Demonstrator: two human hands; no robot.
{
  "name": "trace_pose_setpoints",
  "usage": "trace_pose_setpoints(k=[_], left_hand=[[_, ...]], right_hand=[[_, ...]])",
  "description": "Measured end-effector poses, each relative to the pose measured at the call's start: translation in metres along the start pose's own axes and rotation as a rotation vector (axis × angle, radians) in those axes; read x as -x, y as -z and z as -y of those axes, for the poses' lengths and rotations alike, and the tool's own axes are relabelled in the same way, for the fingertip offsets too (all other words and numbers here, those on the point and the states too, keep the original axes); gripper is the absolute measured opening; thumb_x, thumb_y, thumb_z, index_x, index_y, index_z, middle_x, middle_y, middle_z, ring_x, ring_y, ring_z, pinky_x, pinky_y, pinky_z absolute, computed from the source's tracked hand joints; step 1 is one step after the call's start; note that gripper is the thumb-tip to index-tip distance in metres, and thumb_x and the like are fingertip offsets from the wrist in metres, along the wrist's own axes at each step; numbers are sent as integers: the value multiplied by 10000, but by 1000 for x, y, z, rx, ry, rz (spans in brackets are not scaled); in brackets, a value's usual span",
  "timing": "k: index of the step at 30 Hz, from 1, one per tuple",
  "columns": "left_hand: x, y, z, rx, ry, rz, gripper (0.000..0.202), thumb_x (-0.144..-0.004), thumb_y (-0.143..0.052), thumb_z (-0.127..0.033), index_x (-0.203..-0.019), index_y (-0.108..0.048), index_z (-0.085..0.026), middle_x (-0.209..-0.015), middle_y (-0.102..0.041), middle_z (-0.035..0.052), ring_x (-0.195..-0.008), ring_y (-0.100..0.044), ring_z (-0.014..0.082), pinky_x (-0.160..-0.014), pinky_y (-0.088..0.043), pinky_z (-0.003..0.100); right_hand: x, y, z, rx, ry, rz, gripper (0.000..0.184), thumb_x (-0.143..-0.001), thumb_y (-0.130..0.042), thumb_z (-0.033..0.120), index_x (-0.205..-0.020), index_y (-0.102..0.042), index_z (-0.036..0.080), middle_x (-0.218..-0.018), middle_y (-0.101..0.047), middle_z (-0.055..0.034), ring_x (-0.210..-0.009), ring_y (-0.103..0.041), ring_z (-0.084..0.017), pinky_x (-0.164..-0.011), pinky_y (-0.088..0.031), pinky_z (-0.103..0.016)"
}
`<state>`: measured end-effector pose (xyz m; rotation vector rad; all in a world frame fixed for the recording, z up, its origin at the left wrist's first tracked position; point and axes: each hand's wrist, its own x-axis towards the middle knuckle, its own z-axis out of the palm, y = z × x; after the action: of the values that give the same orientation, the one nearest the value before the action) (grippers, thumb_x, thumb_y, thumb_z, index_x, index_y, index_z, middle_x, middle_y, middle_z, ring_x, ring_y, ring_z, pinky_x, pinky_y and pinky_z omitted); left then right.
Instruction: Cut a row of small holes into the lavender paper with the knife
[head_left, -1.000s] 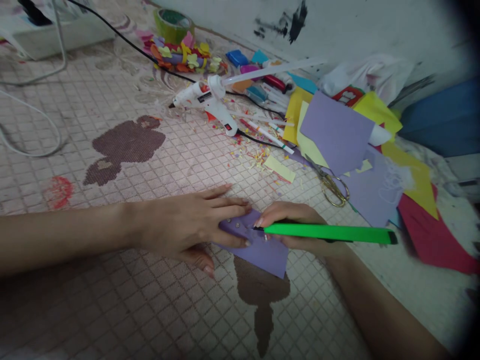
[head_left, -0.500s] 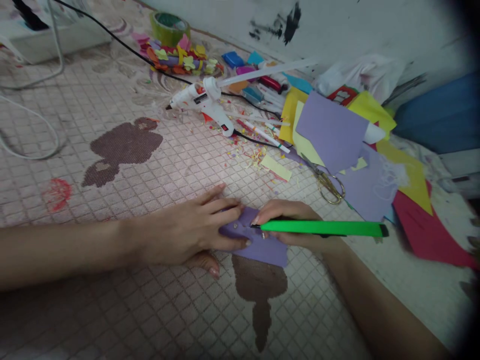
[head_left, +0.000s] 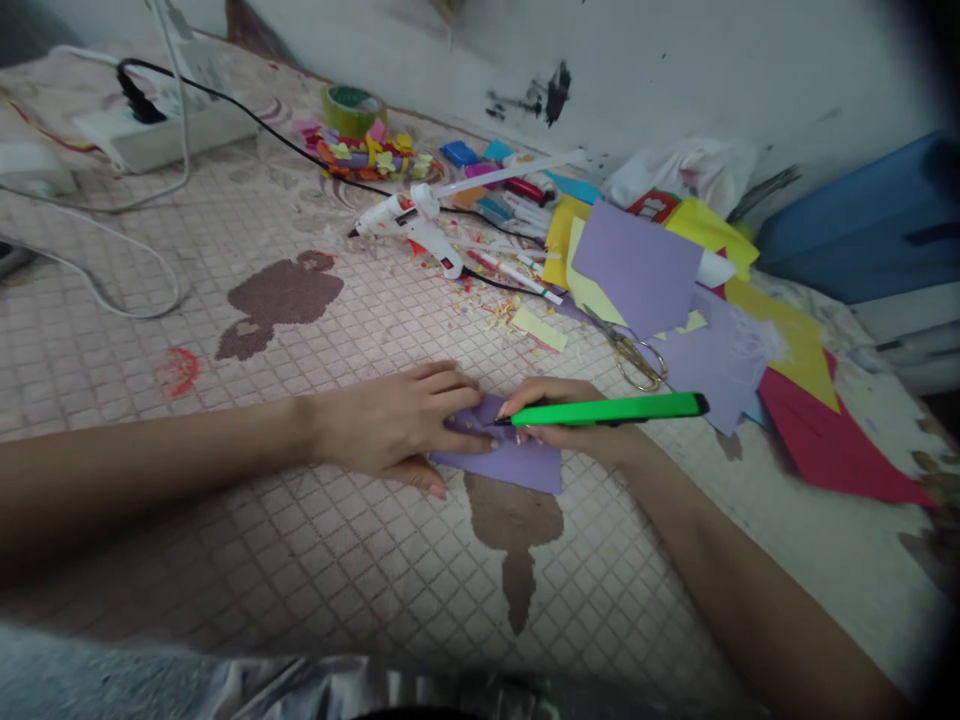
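Head view: at lower centre of the frame, the right hand has its grip pinched on a green pen, long axis nearly level, tip pointing left onto a lilac paper sheet (small specks already on it), while the left hand lies spread across the sheet.

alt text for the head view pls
A left hand pins a purple paper piece to a patterned mat while the right hand holds a green pen with its tip on it. Scissors, a hot glue gun and coloured paper lie beyond.
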<state>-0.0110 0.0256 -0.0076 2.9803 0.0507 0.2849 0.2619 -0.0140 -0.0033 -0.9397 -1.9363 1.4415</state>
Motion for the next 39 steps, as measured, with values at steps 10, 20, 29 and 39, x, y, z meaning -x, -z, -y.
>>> trace_pose_setpoints(k=[10, 20, 29, 39], left_hand=[[9, 1, -15, 94, 66, 22, 565, -966, -475, -581, -1435, -508, -269, -1570, -323, 199, -1448, -314, 394, -1159, -248, 622], [11, -4, -32, 125, 196, 13, 588, -954, -493, -600, -1459, -474, -300, -1615, -219, 204, -1459, -280, 437, -1136, -247, 659], [13, -6, -26, 88, 150, -3, 594, -959, -477, -597, -1470, -454, -296, -1586, -261, 230, -1455, -301, 403, -1136, -267, 638], [19, 0, -18, 179, 95, 3, 594, -938, -535, -589, -1437, -501, -268, -1613, -230, 200, -1488, -245, 371, -1175, -231, 599]], right_hand=[[1, -1, -7, -88, 9, 22, 287, -851, -722, 335, -1091, -708, 179, -899, -701, -37, -767, -657, -128, -664, -517, -225], [-1, -2, -4, -66, 7, 4, 249, -846, -720, 276, -1068, -710, 163, -831, -706, -29, -736, -654, -126, -658, -526, -227], [-2, -3, -1, -71, 8, -7, 235, -839, -725, 273, -1044, -716, 158, -838, -708, -33, -735, -662, -126, -681, -533, -236], [-4, -3, 2, -54, 5, -15, 221, -826, -722, 252, -1025, -716, 154, -793, -708, -23, -704, -668, -125, -665, -531, -235]])
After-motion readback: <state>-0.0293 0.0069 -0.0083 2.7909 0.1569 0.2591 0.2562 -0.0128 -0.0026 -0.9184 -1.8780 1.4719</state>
